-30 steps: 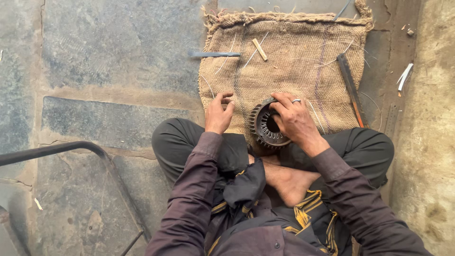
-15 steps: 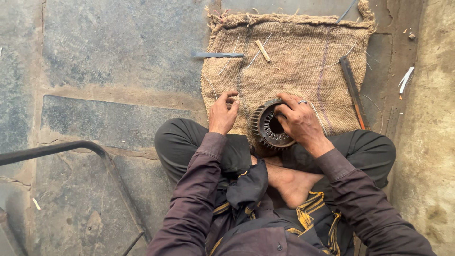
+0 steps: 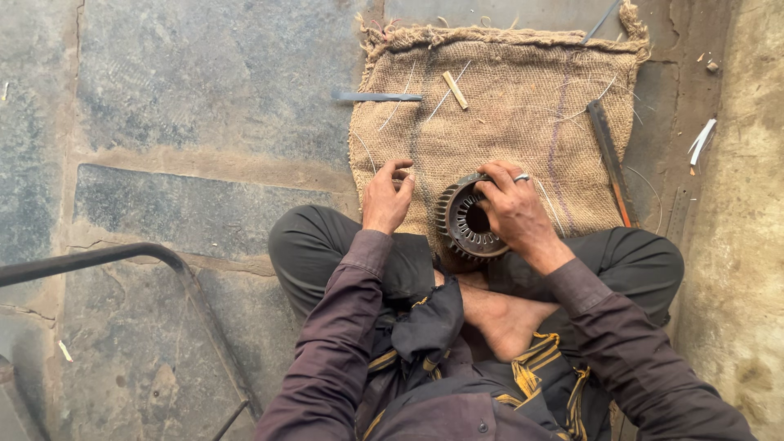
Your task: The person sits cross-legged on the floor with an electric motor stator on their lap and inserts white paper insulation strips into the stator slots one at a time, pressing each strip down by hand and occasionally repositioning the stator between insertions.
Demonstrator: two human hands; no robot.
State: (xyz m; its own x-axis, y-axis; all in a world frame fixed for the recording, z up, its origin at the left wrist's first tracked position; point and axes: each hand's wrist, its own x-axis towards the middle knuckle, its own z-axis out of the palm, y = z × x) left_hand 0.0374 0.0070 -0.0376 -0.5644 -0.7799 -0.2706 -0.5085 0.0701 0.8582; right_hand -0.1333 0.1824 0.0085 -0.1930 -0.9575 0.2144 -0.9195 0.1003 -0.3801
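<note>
The right hand [image 3: 513, 208] wraps over the top of a round slotted metal ring [image 3: 467, 222], fingers curled shut on its rim, a band on one finger. The ring stands tilted on its edge at the near edge of a burlap sack [image 3: 523, 106], just in front of the person's crossed legs and bare foot [image 3: 498, 314]. The left hand [image 3: 387, 196] sits just beside the ring, fingertips pinched together on the sack; whether they hold one of the thin wires lying there cannot be told. Farther out on the sack lie a small wooden stick [image 3: 455, 89] and a long dark bar [image 3: 611, 159] along its right side. A flat metal strip [image 3: 377, 97] crosses the sack's left edge onto the stone floor [image 3: 188, 122].
</note>
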